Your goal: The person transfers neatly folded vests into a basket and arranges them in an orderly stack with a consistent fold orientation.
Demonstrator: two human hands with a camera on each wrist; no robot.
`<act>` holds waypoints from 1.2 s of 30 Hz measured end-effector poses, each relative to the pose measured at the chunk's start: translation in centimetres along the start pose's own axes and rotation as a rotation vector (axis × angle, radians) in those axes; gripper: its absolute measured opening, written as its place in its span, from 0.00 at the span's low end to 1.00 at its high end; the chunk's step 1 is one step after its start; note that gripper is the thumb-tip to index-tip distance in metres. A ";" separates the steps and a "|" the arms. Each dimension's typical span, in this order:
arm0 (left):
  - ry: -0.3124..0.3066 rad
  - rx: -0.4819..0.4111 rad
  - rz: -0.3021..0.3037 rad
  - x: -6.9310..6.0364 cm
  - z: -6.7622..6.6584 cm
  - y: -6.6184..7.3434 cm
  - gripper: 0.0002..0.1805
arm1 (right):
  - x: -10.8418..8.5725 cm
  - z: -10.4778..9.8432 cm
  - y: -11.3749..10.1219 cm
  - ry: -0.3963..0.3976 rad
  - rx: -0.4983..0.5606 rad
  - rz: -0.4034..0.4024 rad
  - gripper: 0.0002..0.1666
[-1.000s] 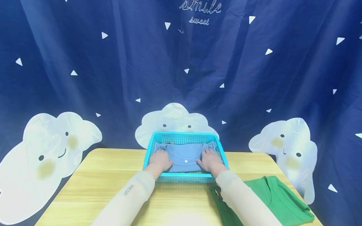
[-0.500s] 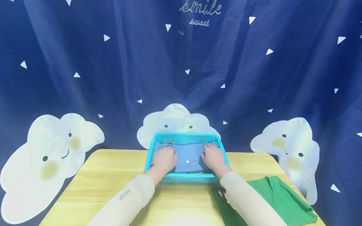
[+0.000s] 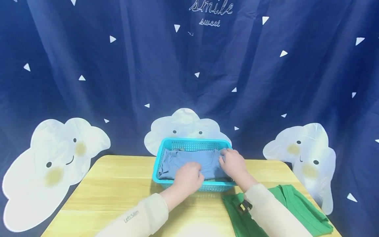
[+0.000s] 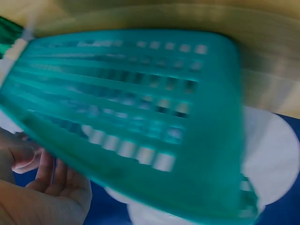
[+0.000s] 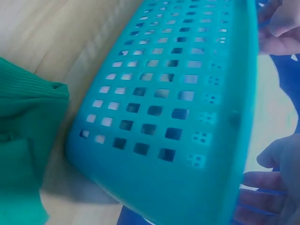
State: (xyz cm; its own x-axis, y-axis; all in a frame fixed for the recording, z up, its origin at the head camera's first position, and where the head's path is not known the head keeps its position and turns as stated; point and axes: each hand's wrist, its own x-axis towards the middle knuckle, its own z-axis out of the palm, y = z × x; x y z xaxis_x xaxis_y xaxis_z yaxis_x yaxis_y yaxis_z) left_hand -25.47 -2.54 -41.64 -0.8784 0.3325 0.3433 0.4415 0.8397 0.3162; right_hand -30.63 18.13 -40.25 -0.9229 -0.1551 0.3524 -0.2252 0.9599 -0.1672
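A folded blue shirt lies inside a turquoise plastic basket, its left end now uncovered. My left hand is over the basket's near rim, its fingers loosely bent and holding nothing that I can see. In the left wrist view that left hand shows beyond the basket's edge. Toward the basket's right end, my right hand reaches over the rim with its fingertips at the shirt's right end. The right wrist view has the right hand with loosely spread fingers; contact with the cloth is hidden there.
A green garment lies on the wooden table at the right front, partly under my right forearm. A dark device sits at my right wrist. Behind the table hangs a dark blue curtain with clouds.
My left hand has come off the shirt's left side and moved right and nearer. The right hand has shifted right toward the basket's edge. Basket and green garment stay put.
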 end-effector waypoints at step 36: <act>-0.360 -0.059 0.122 -5.8 9.9 13.9 0.16 | -10.7 -4.9 15.3 -0.079 0.069 0.200 0.22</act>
State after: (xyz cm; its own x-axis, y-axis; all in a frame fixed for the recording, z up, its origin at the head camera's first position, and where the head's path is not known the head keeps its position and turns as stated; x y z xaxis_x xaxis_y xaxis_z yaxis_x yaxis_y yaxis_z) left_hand -16.07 11.43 -48.01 -0.8225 0.5664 0.0520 0.5469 0.7623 0.3460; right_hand -22.72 35.64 -42.09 -0.9722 0.0167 0.2334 -0.0532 0.9555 -0.2900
